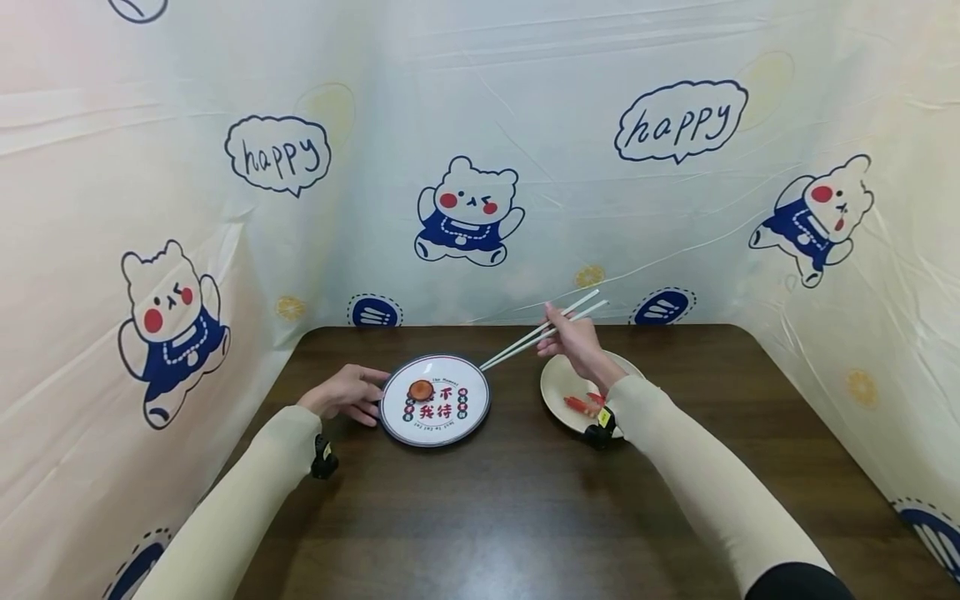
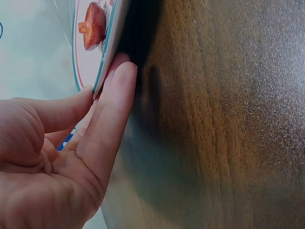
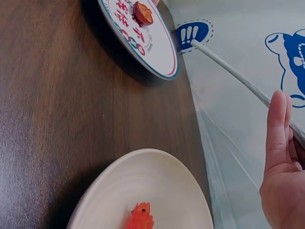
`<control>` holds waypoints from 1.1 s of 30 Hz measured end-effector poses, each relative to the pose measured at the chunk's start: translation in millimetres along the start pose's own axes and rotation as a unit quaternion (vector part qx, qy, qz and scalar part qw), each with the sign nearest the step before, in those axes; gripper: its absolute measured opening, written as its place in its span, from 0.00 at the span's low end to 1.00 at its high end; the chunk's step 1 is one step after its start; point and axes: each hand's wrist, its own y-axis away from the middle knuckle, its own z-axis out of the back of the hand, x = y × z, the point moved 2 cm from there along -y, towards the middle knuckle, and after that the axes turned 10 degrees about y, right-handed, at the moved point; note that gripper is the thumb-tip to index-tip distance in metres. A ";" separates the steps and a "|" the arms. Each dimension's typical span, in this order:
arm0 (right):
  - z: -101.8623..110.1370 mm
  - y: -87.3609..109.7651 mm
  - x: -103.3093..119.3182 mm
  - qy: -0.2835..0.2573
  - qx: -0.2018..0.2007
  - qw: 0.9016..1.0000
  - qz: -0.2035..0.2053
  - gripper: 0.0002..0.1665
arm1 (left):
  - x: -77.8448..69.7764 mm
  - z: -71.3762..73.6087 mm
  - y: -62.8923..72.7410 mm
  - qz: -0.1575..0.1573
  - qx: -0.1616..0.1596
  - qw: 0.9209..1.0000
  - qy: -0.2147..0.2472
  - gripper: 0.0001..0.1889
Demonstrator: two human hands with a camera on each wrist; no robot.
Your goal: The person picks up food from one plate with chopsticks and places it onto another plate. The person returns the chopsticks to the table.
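My left hand [image 1: 347, 393] pinches the left rim of a white round plate [image 1: 397, 423], thumb on the edge and fingers beneath. The plate has a dark rim line and red printed characters. On it lies a brown-orange round piece of food [image 1: 422, 390], with a lighter raised cross on top in the left wrist view. My right hand [image 1: 576, 343] holds a pair of pale chopsticks [image 1: 523, 340], their tips by the plate's upper right edge and nothing between them. Below this hand is a cream plate [image 1: 553, 385] with red shrimp-like pieces [image 1: 581, 406], partly hidden by the wrist.
Both plates are at a dark brown wooden table [image 1: 450, 517]. A pale curtain [image 1: 555, 208] printed with bears and "happy" bubbles hangs behind the table and along its sides. Each wrist wears a small black camera [image 1: 324, 458].
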 end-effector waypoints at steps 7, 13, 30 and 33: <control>6.8 0.3 0.7 -0.012 0.005 1.000 0.003 0.27 | 2.0 0.8 0.7 0.002 0.003 1.000 -0.003 0.31; 11.7 1.7 -0.2 -0.018 0.006 1.000 0.007 0.28 | 0.8 1.6 1.8 0.000 -0.002 1.000 -0.006 0.30; 40.9 6.7 6.8 -0.022 0.013 1.000 0.013 0.25 | -1.6 -0.4 1.6 0.001 0.002 1.000 -0.011 0.31; 45.0 7.6 8.3 -0.021 0.015 1.000 0.016 0.22 | -1.3 -0.5 2.2 0.000 0.001 1.000 -0.010 0.31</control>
